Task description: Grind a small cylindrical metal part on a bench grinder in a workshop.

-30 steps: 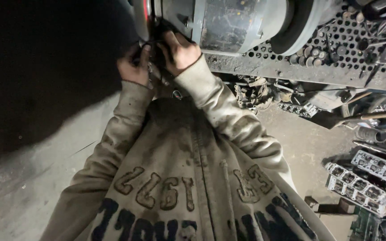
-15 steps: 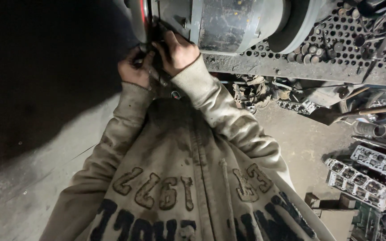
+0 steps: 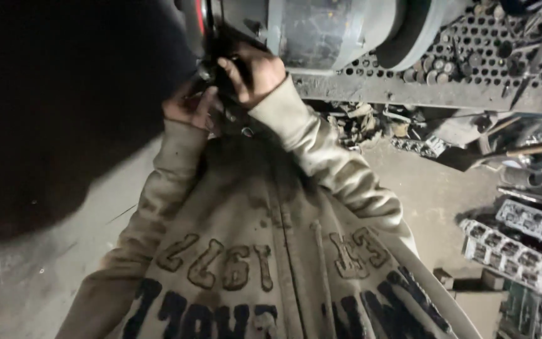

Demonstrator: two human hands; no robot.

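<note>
— Bench grinder (image 3: 321, 31), grey-bodied, sits at the far edge of the view on a perforated metal shelf (image 3: 446, 69); its wheel guard with a red rim (image 3: 205, 19) is on the left end, and both hands are there.

— What does each hand do?

— The right hand (image 3: 255, 72) reaches up against the guard, fingers curled around something small and dark at the wheel's side. It looks clenched on a part, but what part cannot be told; shadow hides it. The left hand (image 3: 186, 107) is just below and to the left, fingers bent and touching the same dark spot. Whether it grips or only steadies cannot be told.

— How would one do this well?

— Judging from the pose, the person should keep the lower hand as a brace under the part while the upper hand does the fine work, and keep the beige sleeves (image 3: 321, 150) off the wheel. More light on that corner would help; the left of the scene is nearly black.

— And around them?

— Small round metal pieces (image 3: 425, 69) lie on the shelf to the right of the grinder. Cylinder heads (image 3: 509, 251) lie on the concrete floor (image 3: 434, 194) at near right, with scrap (image 3: 359, 122) under the shelf.
</note>
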